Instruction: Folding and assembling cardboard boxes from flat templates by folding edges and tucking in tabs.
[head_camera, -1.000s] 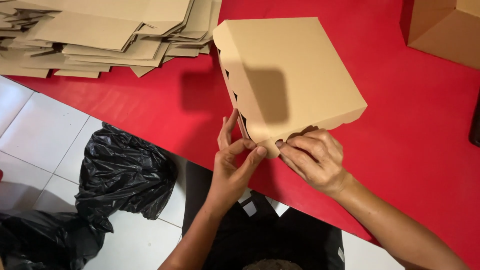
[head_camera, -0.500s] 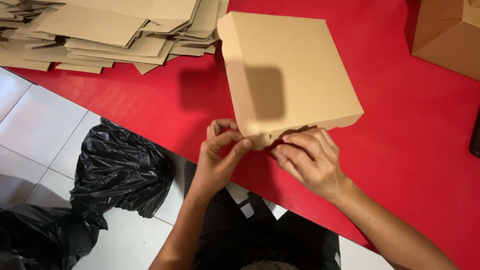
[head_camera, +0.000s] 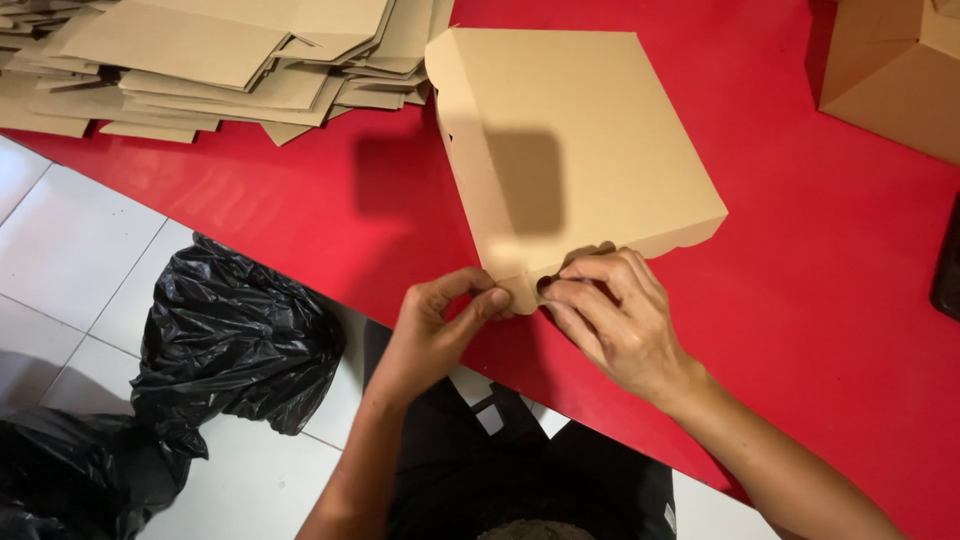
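Item: one flat cardboard box (head_camera: 570, 150), assembled, lying on the red worktop (head_camera: 820, 300) near its front edge. Near corner is pinched by the left hand (head_camera: 435, 325), thumb and forefinger closed on the corner flap; right hand (head_camera: 615, 320) is curled against the front edge, fingers pressing the same corner. Flap is best tucked squarely, the corner being steadied from both sides. Also counted: one heap of flat cardboard blanks (head_camera: 220, 60), one second box (head_camera: 890, 70), one black plastic bag (head_camera: 230, 340) on the tiled floor.
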